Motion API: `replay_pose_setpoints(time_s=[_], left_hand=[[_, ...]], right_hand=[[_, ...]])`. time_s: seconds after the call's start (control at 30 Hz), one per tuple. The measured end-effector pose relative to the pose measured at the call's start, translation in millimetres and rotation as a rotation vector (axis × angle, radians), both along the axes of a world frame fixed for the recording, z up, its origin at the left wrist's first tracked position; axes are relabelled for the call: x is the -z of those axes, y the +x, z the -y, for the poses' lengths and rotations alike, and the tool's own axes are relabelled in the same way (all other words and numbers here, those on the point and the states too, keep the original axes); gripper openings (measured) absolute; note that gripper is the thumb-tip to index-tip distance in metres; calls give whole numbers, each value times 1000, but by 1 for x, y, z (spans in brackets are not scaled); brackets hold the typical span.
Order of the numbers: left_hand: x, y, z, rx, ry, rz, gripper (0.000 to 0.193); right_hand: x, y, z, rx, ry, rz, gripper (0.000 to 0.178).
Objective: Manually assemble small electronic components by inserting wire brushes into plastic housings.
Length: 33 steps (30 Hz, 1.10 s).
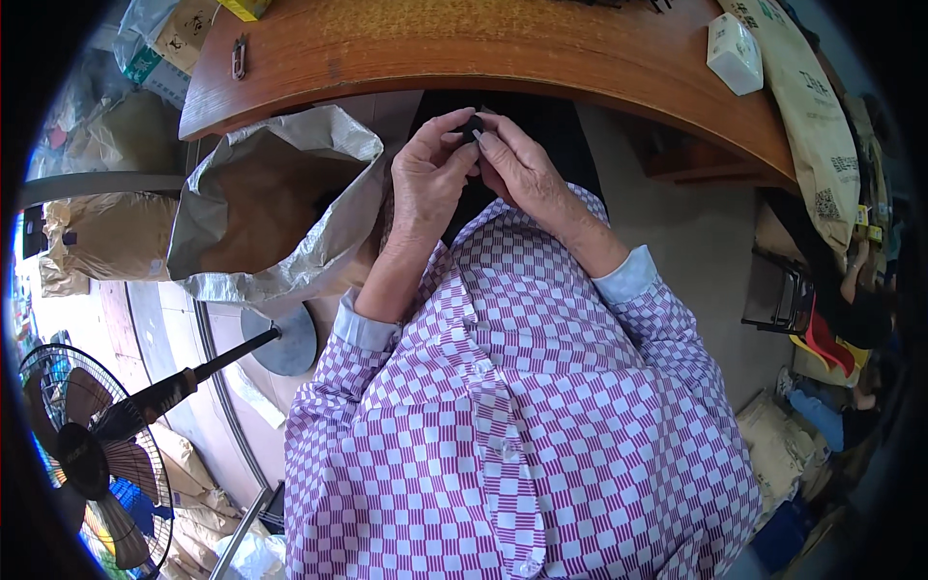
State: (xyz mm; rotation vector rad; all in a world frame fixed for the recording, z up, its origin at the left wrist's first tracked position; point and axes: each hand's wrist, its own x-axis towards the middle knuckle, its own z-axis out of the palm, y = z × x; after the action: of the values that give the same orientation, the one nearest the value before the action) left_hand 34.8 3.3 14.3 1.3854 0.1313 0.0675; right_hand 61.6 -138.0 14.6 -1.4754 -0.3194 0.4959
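Wearing a checked shirt (580, 425), I pinch a small black piece (473, 129) between the fingers of my left hand (426, 174) and right hand (527, 172), just short of the wooden surface (464, 58). Left of them a pale woven sack (261, 281) gapes; farther off, on that surface, lie a slim tool (239, 58) and a white box-shaped pack (735, 58).

Table (464, 48) ahead of us, sack (333, 237) to our left
We hold a small piece (473, 128) between the left hand (427, 179) and right hand (527, 174), before the table. On the tabletop a hand tool (239, 60) lies near the left end and a packet (737, 58) near the right, a bag (812, 116) beside it. Left of our hands stands the sack; the fan (83, 459) is farther left; another person (860, 317) is far right.
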Motion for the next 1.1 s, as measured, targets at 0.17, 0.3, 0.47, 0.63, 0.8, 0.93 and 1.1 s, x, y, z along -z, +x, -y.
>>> replay_pose_setpoints(time_s=[0.17, 0.3, 0.47, 0.63, 0.8, 0.93, 1.1], left_hand=[[1, 0, 1, -10, 11, 17, 34], [10, -1, 2, -91, 140, 99, 31], [2, -3, 5, -205, 552, 192, 31], [18, -2, -6, -122, 762, 196, 28], [14, 1, -12, -51, 114, 29, 33], [1, 1, -25, 28, -343, -68, 29], [8, 2, -25, 120, -579, -128, 32]], right_hand=[[3, -1, -7, 53, 16, 7, 36], [-3, -3, -13, 84, 15, -10, 32], [-12, -7, -19, 109, 113, -313, 30], [-2, 3, -9, 4, 177, -593, 28], [36, 8, -12, 84, 12, 167, 21], [11, 7, 0, 3, 3, -59, 17], [8, 10, 5, -17, 267, -106, 12]])
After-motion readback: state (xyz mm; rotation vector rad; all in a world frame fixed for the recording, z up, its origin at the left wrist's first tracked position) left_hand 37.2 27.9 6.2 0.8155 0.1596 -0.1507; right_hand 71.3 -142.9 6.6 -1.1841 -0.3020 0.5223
